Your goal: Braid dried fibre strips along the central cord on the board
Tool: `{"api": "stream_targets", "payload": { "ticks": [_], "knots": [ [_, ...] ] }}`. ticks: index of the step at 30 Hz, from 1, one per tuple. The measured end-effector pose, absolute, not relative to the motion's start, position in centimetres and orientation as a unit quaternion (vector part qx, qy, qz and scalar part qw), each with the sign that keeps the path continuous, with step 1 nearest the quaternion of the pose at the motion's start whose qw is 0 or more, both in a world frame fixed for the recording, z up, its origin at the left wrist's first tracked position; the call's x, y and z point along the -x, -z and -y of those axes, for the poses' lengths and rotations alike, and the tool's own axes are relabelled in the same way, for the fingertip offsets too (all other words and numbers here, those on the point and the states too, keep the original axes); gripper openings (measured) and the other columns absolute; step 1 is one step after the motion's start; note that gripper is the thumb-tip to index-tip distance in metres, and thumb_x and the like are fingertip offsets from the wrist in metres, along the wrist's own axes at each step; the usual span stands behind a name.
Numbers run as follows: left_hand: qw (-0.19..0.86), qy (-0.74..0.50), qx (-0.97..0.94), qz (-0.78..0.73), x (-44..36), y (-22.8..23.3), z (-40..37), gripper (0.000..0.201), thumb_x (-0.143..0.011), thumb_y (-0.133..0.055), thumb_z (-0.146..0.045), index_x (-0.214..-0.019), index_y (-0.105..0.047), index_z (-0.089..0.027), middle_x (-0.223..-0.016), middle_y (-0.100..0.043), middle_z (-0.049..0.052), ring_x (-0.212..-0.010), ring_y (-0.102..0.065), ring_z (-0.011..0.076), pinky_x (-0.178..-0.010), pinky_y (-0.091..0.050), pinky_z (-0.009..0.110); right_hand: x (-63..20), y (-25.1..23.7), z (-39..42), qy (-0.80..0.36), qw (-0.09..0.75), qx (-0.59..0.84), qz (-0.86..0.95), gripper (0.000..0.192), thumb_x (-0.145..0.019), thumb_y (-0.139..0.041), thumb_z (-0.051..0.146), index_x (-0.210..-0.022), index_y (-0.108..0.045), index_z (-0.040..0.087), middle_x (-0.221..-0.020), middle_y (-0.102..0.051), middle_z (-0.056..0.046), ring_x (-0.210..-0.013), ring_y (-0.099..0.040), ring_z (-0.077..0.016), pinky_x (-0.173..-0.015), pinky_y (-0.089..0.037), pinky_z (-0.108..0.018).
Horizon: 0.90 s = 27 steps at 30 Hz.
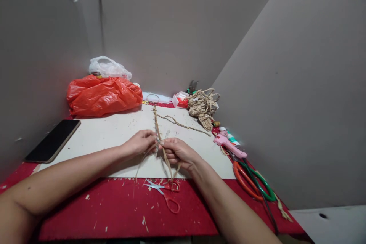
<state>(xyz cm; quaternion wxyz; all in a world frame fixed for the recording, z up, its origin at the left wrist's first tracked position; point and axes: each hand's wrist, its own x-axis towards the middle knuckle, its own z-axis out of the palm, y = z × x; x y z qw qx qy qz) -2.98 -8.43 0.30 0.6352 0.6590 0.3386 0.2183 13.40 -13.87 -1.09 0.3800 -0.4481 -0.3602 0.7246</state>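
A thin braided cord of tan plant fibre (157, 124) runs toward me over the white sheet, its far end at the sheet's back edge. At its near end my right hand (178, 152) pinches it between thumb and forefinger, and loose strands (167, 161) trail below the fingers. Touching the same spot from the left, my left hand (142, 141) has its fingers closed on a fibre strand (145, 155) that hangs toward the front edge. The exact grip of the left fingertips is partly hidden. Red-handled scissors (171, 202) lie partly spread just in front of the hands.
The white sheet (120, 129) covers part of a red cloth (120, 209). A second thin cord (185, 126) lies right of the braid. Around are a phone (53, 141), red plastic bag (104, 97), bundled fibre cord (201, 105), pink glue gun (230, 145) and large scissors handles (246, 183).
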Motion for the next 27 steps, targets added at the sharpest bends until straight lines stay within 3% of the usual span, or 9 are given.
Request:
{"api": "stream_targets", "payload": {
  "ticks": [2,4,9,12,15,17,19,27],
  "knots": [
    [0.694,-0.141,-0.627,-0.325,2.8,0.4,8.6,0.023,-0.083,-0.04,-0.031,-0.072,-0.051,-0.015,-0.053,-0.046,-0.003,-0.042,-0.031,0.0062,-0.046,-0.026,0.022,-13.5,1.2,13.8,-0.722,0.368,0.453,0.371,0.028,-0.068,-0.069,0.037,-0.069,-0.054,0.013,-0.039,-0.024,0.014,-0.035,-0.01,-0.0008,-0.033,-0.007,-0.015],
    [0.67,-0.152,-0.657,-0.31,2.8,0.8,8.8,0.026,-0.083,-0.04,-0.029,-0.066,-0.052,-0.014,-0.049,-0.04,-0.004,-0.041,-0.027,0.0056,-0.046,-0.024,0.022,-13.6,1.3,13.9,-0.721,0.356,0.452,0.386,0.029,-0.069,-0.068,0.039,-0.07,-0.054,0.014,-0.04,-0.024,0.014,-0.035,-0.01,-0.0013,-0.034,-0.007,-0.016],
    [0.548,-0.193,-0.772,-0.259,3.3,1.0,8.1,0.024,-0.079,-0.046,-0.023,-0.066,-0.062,-0.011,-0.061,-0.058,0.002,-0.056,-0.045,0.0092,-0.06,-0.035,0.023,-13.8,1.4,14.0,-0.646,0.328,0.488,0.486,0.026,-0.076,-0.059,0.04,-0.072,-0.057,0.015,-0.038,-0.027,0.012,-0.034,-0.015,-0.0038,-0.035,-0.01,-0.019],
    [0.564,-0.178,-0.76,-0.268,3.2,1.0,7.6,0.025,-0.079,-0.046,-0.022,-0.065,-0.062,-0.01,-0.062,-0.06,0.004,-0.055,-0.046,0.0093,-0.06,-0.036,0.023,-13.4,1.3,14.2,-0.537,0.317,0.531,0.574,0.025,-0.078,-0.055,0.036,-0.067,-0.059,0.013,-0.045,-0.043,0.006,-0.04,-0.029,-0.0054,-0.04,-0.021,-0.02],
    [0.613,-0.145,-0.708,-0.319,2.9,1.0,7.7,0.024,-0.079,-0.046,-0.025,-0.062,-0.058,-0.012,-0.043,-0.044,-0.003,-0.04,-0.032,0.0065,-0.047,-0.026,0.022,-12.9,1.1,14.3,-0.436,0.308,0.556,0.637,0.022,-0.078,-0.049,0.028,-0.065,-0.06,0.013,-0.059,-0.055,0.0,-0.053,-0.042,-0.0088,-0.053,-0.033,-0.021],
    [0.63,-0.123,-0.683,-0.35,2.7,1.0,7.9,0.023,-0.079,-0.047,-0.028,-0.061,-0.053,-0.015,-0.037,-0.03,-0.007,-0.034,-0.02,0.0054,-0.042,-0.015,0.024,-12.7,1.0,14.5,-0.39,0.301,0.574,0.655,0.021,-0.078,-0.046,0.024,-0.066,-0.06,0.013,-0.06,-0.055,0.0,-0.056,-0.043,-0.0102,-0.055,-0.034,-0.022],
    [0.638,-0.121,-0.671,-0.358,2.6,1.0,8.1,0.022,-0.078,-0.049,-0.028,-0.061,-0.05,-0.016,-0.036,-0.026,-0.009,-0.034,-0.016,0.005,-0.042,-0.01,0.025,-12.7,1.0,14.6,-0.359,0.287,0.589,0.665,0.022,-0.078,-0.045,0.024,-0.066,-0.06,0.014,-0.058,-0.053,0.001,-0.054,-0.042,-0.0105,-0.054,-0.033,-0.022],
    [0.598,-0.196,-0.703,-0.332,2.6,1.9,8.2,0.025,-0.075,-0.054,-0.028,-0.056,-0.051,-0.012,-0.048,-0.041,-0.004,-0.047,-0.031,0.0056,-0.049,-0.024,0.022,-13.8,0.0,14.9,-0.314,0.263,0.62,0.669,0.025,-0.08,-0.046,0.027,-0.064,-0.06,0.013,-0.056,-0.051,0.001,-0.054,-0.041,-0.0111,-0.054,-0.032,-0.023]
  ]
}}
